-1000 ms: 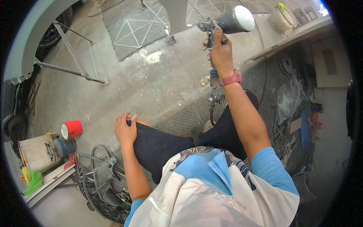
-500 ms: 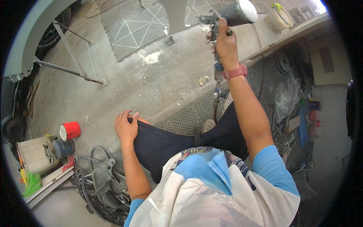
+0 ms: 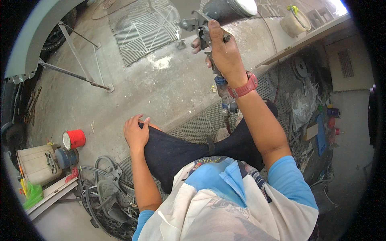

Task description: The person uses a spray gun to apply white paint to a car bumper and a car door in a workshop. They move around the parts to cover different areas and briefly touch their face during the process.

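Note:
My right hand (image 3: 225, 52) is wrapped round the handle of a spray gun (image 3: 204, 34), thumb on top, red watch on the wrist. A dark paint cup (image 3: 225, 12) with a white end is fixed to the gun, and its nozzle points left. Below the handle, a blue-ringed fitting (image 3: 220, 81) joins a hose that runs down by my right knee. The gun is held beside a large pale grey panel (image 3: 183, 16) at the top of the view; whether they touch I cannot tell. My left hand (image 3: 136, 132) rests on my left knee, fingers loosely spread, holding nothing.
A metal stand (image 3: 76, 74) and a curved pale panel (image 3: 30, 32) are at the upper left. A red can (image 3: 74, 139) lies by a beige jerrycan (image 3: 39, 164). At the right are a bucket (image 3: 295, 24), a long ledge (image 3: 305, 39) and clutter with plastic bags (image 3: 303, 106).
My right hand has moved the spray gun left and slightly nearer to me, with the cup following. My left hand stays on the knee.

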{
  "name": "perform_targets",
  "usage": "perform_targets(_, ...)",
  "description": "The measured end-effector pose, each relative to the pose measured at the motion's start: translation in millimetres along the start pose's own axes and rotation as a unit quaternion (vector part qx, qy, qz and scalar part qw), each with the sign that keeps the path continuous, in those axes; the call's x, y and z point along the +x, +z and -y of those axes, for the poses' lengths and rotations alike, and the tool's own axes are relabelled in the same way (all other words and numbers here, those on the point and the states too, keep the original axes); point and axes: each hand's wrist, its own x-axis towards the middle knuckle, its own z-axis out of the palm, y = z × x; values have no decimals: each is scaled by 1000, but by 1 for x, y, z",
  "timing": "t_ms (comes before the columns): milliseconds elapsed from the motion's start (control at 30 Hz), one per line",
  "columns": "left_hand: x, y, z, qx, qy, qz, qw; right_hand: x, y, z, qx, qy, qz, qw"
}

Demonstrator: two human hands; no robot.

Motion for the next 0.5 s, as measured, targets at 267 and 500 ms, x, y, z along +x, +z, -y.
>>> perform_targets(267,4,-1,0,3,-6,14,1000,29,-50,9,-31,-4,-138,990)
perform_targets(500,5,-1,0,4,-6,14,1000,44,-76,24,-109,-16,-202,973)
